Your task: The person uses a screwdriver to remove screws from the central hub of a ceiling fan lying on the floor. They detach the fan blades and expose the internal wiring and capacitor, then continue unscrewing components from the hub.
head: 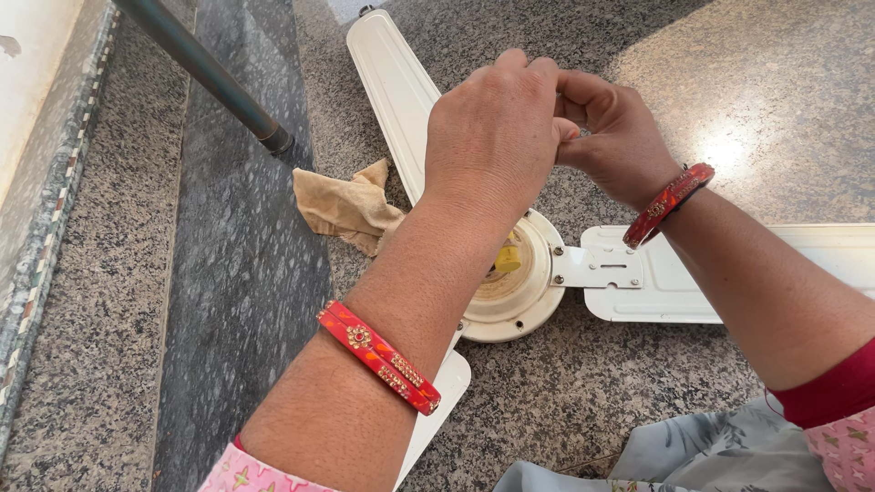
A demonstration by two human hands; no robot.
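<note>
Hands meet above my white ceiling fan (524,273): left hand (492,137) curled, hiding three blades' hub; right hand (611,132) pinched closed, contents unseen. One tan cloth (342,208), one pipe (205,73) nearby.

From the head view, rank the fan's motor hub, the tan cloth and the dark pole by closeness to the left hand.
From the left hand:
1. Motor hub, just below the hand and wrist.
2. Tan cloth, to its left on the granite floor.
3. Dark pole, farther left, slanting toward the upper corner.
</note>
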